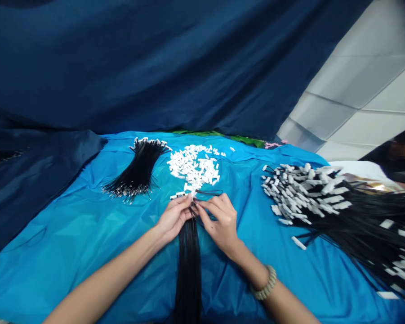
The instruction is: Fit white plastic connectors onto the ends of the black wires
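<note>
My left hand (175, 217) pinches a small white connector (193, 194) between thumb and fingers. Close against it on the right, my right hand (220, 219) has its thumb and forefinger closed on a thin black wire (209, 192), whose loop sticks out above the fingers. The exact contact point is too small to tell. Below both hands a long bundle of black wires (188, 270) runs down to the bottom edge. Just beyond the hands lies a pile of loose white connectors (193, 164), with a few beside my left fingertips.
A shorter bundle of black wires (136, 171) with shiny tips lies at the back left. On the right is a large heap of black wires (367, 216) with white connectors (300, 191). Blue cloth (87, 252) covers the surface. Part of another person (404, 150) shows at the right edge.
</note>
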Tool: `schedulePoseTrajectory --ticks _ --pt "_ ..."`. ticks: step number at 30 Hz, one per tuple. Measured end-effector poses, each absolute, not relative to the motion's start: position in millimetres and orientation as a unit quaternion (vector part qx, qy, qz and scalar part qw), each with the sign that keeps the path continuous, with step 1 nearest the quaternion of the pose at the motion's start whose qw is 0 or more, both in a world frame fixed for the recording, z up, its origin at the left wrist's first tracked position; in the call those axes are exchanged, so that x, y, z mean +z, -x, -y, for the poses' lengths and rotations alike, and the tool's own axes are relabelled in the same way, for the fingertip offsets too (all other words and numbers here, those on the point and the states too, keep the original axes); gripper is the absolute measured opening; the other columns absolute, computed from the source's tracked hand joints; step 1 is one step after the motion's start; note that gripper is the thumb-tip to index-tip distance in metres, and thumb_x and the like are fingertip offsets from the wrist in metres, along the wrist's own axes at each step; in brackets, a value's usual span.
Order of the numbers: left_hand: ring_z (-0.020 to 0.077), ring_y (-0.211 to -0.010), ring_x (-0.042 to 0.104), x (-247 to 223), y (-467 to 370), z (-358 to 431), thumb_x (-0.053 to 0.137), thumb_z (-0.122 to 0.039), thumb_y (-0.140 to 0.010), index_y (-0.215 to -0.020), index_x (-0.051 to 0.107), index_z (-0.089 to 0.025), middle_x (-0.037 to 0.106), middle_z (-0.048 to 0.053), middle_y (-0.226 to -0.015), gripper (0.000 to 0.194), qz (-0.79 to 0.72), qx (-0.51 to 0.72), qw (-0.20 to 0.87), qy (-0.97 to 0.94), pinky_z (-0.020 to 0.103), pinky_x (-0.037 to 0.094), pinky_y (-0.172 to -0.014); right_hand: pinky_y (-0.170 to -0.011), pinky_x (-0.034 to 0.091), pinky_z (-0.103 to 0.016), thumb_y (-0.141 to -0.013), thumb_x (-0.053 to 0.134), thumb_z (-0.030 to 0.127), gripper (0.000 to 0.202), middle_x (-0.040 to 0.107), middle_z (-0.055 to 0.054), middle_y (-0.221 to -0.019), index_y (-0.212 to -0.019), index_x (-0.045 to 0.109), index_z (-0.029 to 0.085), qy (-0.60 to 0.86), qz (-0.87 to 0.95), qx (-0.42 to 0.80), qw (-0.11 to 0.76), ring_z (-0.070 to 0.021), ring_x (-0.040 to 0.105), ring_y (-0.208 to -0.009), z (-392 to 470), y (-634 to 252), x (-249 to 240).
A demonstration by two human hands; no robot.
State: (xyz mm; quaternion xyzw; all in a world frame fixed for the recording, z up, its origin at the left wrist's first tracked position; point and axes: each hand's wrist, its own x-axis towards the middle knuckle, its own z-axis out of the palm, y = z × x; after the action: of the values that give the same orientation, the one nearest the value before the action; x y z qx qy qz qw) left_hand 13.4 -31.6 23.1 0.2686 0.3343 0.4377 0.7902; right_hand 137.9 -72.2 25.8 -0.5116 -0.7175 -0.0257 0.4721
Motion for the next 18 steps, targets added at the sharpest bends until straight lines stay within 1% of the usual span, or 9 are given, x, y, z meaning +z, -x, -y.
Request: schedulePoseTrajectory --ticks 1,3,4,6,8,10,12,14,18 --pt "0.0107 -0.062 0.059 23 -13 30 0.058 -0.017 -0.071 -0.069 0.061 -0.01 0.063 0.005 -0.068 0.008 -0.338 0.44 0.787 -0.268 0.023 0.049 -0.063 -0.063 0.039 -0.03 -0.079 0.052 0.018 0.012 0.058 -0.003 -0.069 -0.084 0.063 0.018 0.517 0.717 -0.031 0.466 -0.015 0.044 -0.068 72 -138 27" --pt "0.0112 -0.062 0.059 23 -11 26 0.058 -0.016 -0.071 -0.071 0.06 -0.01 0.063 0.006 -0.069 0.007 -0.352 0.451 0.776 -0.266 0.023 0.049 -0.062 -0.072 0.041 -0.034 -0.078 0.052 0.018 0.02 0.059 -0.006 -0.087 -0.096 0.061 0.021 0.509 0.74 -0.047 0.437 -0.0186 0.046 -0.083 73 -139 29" --pt "0.0116 -0.062 0.059 23 -9 24 0.058 -0.016 -0.071 -0.071 0.06 -0.01 0.063 0.006 -0.069 0.007 -0.36 0.459 0.768 -0.266 0.023 0.049 -0.062 -0.078 0.039 -0.038 -0.077 0.053 0.018 0.024 0.056 -0.007 -0.1 -0.1 0.059 0.024 0.491 0.766 -0.058 0.412 -0.0218 0.044 -0.094 74 -140 29" --pt "0.0127 -0.063 0.06 24 -5 18 0.057 -0.017 -0.072 -0.072 0.06 -0.01 0.063 0.006 -0.069 0.008 -0.375 0.473 0.752 -0.266 0.024 0.05 -0.063 -0.089 0.031 -0.05 -0.076 0.054 0.019 0.027 0.045 -0.005 -0.121 -0.101 0.058 0.029 0.436 0.825 -0.076 0.352 -0.0287 0.032 -0.113 74 -140 29" --pt "0.0124 -0.061 0.061 23 -1 11 0.056 -0.017 -0.073 -0.07 0.059 -0.01 0.063 0.005 -0.067 0.008 -0.381 0.492 0.738 -0.26 0.024 0.05 -0.064 -0.094 0.019 -0.058 -0.078 0.052 0.019 0.019 0.04 -0.001 -0.128 -0.093 0.061 0.028 0.38 0.868 -0.078 0.31 -0.0306 0.022 -0.122 73 -141 27" --pt "0.0113 -0.058 0.06 22 3 6 0.054 -0.018 -0.075 -0.069 0.058 -0.009 0.063 0.005 -0.064 0.011 -0.385 0.503 0.729 -0.258 0.023 0.05 -0.061 -0.098 0.014 -0.058 -0.081 0.047 0.015 0.018 0.045 0.0 -0.124 -0.088 0.061 0.024 0.345 0.885 -0.047 0.309 -0.0269 0.023 -0.123 70 -143 25" --pt "0.0116 -0.059 0.061 20 5 2 0.053 -0.019 -0.076 -0.069 0.058 -0.009 0.063 0.005 -0.064 0.013 -0.397 0.512 0.719 -0.252 0.022 0.05 -0.061 -0.101 0.02 -0.052 -0.083 0.042 0.011 0.022 0.054 -0.002 -0.114 -0.091 0.06 0.021 0.325 0.874 0.03 0.36 -0.0214 0.034 -0.119 68 -148 25" --pt "0.0127 -0.062 0.062 18 5 0 0.053 -0.02 -0.076 -0.069 0.058 -0.009 0.063 0.006 -0.064 0.014 -0.411 0.517 0.709 -0.247 0.023 0.051 -0.062 -0.097 0.032 -0.045 -0.083 0.041 0.011 0.023 0.06 -0.004 -0.103 -0.095 0.059 0.02 0.348 0.809 0.13 0.455 -0.0177 0.046 -0.109 66 -153 27" --pt "0.0134 -0.063 0.062 16 4 3 0.052 -0.021 -0.076 -0.072 0.058 -0.009 0.064 0.007 -0.067 0.014 -0.403 0.506 0.713 -0.27 0.026 0.051 -0.066 -0.075 0.05 -0.036 -0.084 0.044 0.019 0.027 0.063 -0.003 -0.084 -0.109 0.052 0.02 0.443 0.544 0.28 0.656 -0.0156 0.061 -0.08 65 -160 33"
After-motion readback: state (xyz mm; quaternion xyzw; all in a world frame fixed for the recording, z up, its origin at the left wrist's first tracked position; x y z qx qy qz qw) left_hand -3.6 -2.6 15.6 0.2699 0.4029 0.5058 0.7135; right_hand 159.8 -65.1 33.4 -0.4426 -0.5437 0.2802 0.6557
